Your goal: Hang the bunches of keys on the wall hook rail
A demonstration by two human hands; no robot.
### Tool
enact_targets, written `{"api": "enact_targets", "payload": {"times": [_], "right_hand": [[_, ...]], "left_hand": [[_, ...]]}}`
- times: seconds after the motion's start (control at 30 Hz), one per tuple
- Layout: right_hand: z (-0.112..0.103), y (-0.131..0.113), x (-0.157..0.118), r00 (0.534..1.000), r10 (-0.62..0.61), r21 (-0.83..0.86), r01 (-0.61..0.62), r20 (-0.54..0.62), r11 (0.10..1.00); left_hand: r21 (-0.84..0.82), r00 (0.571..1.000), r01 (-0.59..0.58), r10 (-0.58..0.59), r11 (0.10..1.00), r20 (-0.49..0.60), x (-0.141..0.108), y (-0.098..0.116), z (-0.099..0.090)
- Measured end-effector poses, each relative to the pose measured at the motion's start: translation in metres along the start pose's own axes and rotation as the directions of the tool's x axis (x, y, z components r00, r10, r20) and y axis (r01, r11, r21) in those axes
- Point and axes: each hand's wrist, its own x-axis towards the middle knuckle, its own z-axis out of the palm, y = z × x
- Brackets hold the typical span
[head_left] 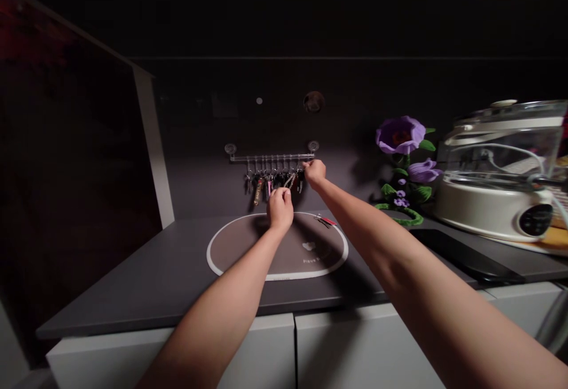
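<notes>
A clear hook rail (273, 158) is fixed to the dark back wall, and several sets of keys (258, 189) hang from it. My right hand (315, 173) is at the rail's right end, its fingers closed; what they pinch is too small to make out. Lower and to the left, my left hand (280, 207) is raised in front of the hanging keys with its fingers closed, hiding whatever is between them. On the oval mat (248, 247) below lies a key set with a red tag (327, 221), near the mat's back right edge.
A purple flower decoration (400, 136) stands on the counter (146, 276) right of the mat. Beyond it are a cream appliance with a clear lid (488, 203) and a flat black object (461, 254). A dark panel with a light edge (153, 146) rises at the left.
</notes>
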Motion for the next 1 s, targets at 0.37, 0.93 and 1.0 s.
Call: {"api": "enact_targets", "payload": {"times": [0.37, 0.93, 1.0], "right_hand": [[0.002, -0.003, -0.002, 0.998, 0.064, 0.009, -0.063, -0.018, 0.998], [0.005, 0.013, -0.006, 0.999, 0.036, 0.041, -0.037, 0.023, 0.998], [0.005, 0.015, -0.006, 0.999, 0.02, 0.047, -0.021, 0.028, 0.999]], "left_hand": [[0.004, 1.0, 0.022, -0.022, 1.0, -0.02, 0.001, -0.001, 0.0], [0.036, 0.999, 0.034, -0.035, 0.999, 0.015, 0.0, -0.001, -0.001], [0.043, 0.999, 0.028, -0.029, 0.999, 0.022, 0.0, -0.002, 0.0]]}}
